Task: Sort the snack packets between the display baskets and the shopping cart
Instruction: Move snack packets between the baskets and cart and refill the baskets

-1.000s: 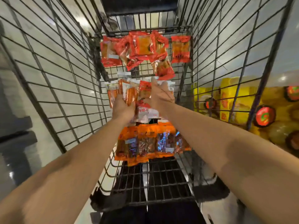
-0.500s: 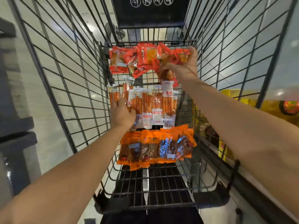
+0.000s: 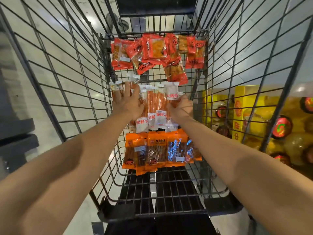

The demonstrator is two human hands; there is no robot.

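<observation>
Cart: the shopping cart (image 3: 71,92) is seen from above; three groups of snack packets lie on its wire floor, running from 12 o'clock down to 6 o'clock.

Far group: red packets (image 3: 152,51) lie heaped against the end wall at 12 o'clock, apart from both hands.

Middle group: long clear packets (image 3: 155,107) of orange sticks lie at the centre, long axis running 12 to 6 o'clock, side by side and partly overlapping.

Near group: orange packets (image 3: 159,150) lie at 6 o'clock of the clear ones, just touching their lower ends.

Left hand (image 3: 127,102): fingers straight and spread, laid flat on the clear packets at their 9 o'clock edge; nothing gripped.

Right hand (image 3: 181,107): fingers curled at the 3 o'clock edge of the same group; they appear to pinch one packet by its side, though the contact is partly hidden.

Key relation: the clear packets lie between the two hands, directly under the fingers, so either hand can close across the short axis; judged equally near.

Outside: yellow boxes (image 3: 240,112) show through the right wall at 3 o'clock.
</observation>
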